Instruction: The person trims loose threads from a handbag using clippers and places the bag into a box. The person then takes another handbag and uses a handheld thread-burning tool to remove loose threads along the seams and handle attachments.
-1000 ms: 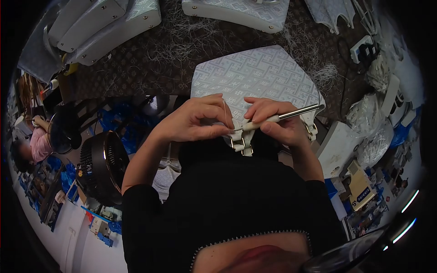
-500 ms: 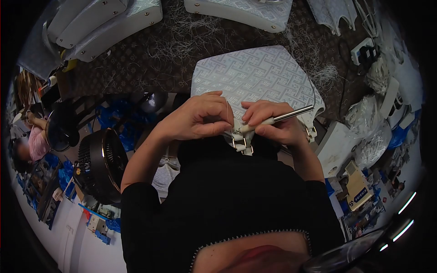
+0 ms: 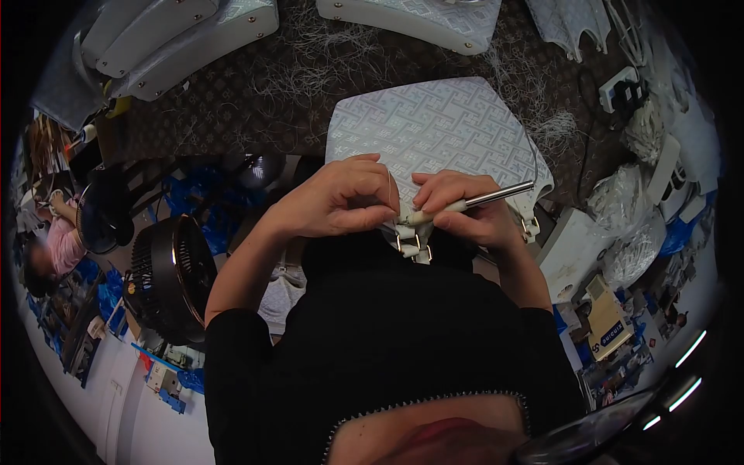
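Observation:
A pale, geometric-patterned bag panel (image 3: 434, 116) lies in front of me, its near end with white straps and metal buckles (image 3: 409, 246) close to my body. My right hand (image 3: 469, 205) is closed around a pen-shaped tool (image 3: 500, 193) with a whitish front and a shiny metal back end. Its tip points left at the straps and is partly hidden by fingers. Just left of it, my left hand (image 3: 349, 198) is pinched by the straps. A fine thread (image 3: 390, 182) runs up from its fingers; the fingertips touch or nearly touch the strap.
Loose thread clippings (image 3: 325, 58) lie across the dark patterned table (image 3: 232, 116). White bag bodies (image 3: 194, 54) stand at the back left. A black fan (image 3: 172, 279) is by my left arm. Clear plastic bags (image 3: 628, 232) and a power strip (image 3: 622, 89) are at right. Another person (image 3: 62, 244) sits far left.
The tool's tip end and the right hand have shifted very slightly at the strap. The left hand keeps its pinch in nearly the same place. The person at far left has moved an arm a little.

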Demonstrator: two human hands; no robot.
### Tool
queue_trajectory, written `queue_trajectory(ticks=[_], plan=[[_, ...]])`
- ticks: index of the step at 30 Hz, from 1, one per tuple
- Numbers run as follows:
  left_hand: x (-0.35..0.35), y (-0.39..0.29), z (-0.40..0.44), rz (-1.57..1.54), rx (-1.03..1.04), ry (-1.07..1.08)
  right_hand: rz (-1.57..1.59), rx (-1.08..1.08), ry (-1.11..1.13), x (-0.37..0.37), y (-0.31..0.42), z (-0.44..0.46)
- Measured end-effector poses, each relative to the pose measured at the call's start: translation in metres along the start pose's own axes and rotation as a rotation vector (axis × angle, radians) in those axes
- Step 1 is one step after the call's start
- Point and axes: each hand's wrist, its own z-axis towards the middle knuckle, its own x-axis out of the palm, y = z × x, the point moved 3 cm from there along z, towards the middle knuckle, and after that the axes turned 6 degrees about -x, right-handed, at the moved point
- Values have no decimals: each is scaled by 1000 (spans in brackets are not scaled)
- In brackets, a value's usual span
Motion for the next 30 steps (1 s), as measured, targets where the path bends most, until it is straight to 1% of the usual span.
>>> queue_trajectory(ticks=[15, 17, 18, 20, 21, 22, 23, 24, 26, 28, 29, 30], plan=[[0, 4, -2, -7, -7, -8, 15, 15, -17, -1, -1, -1], [-1, 10, -5, -218, -131, -15, 74, -4, -46, -1, -3, -1], [1, 9, -6, -217, -129, -12, 134, -23, -77, -2, -4, -1], [5, -3, -7, 153, -33, -132, 176, -30, -127, -4, -11, -3], [8, -12, -8, 388, -27, -132, 223, -36, -171, -6, -12, -4], [8, -11, -6, 394, -18, -129, 213, 38, -239, -6, -10, -6], [9, -9, -4, 500, 34, -149, 205, 27, -242, -6, -4, -4], [9, -9, -2, 608, 88, -169, 201, -23, -270, -5, 5, 1], [-7, -8, 8, 574, 51, -353, 186, -88, -302, -9, 28, 8], [-26, -13, 17, 499, 55, -462, -68, -515, -368, -21, 64, 7], [-32, -14, 20, 512, 72, -459, -78, -534, -372, -30, 70, 5], [-38, -12, 23, 607, 67, -463, -190, -646, -496, -46, 78, 0]])
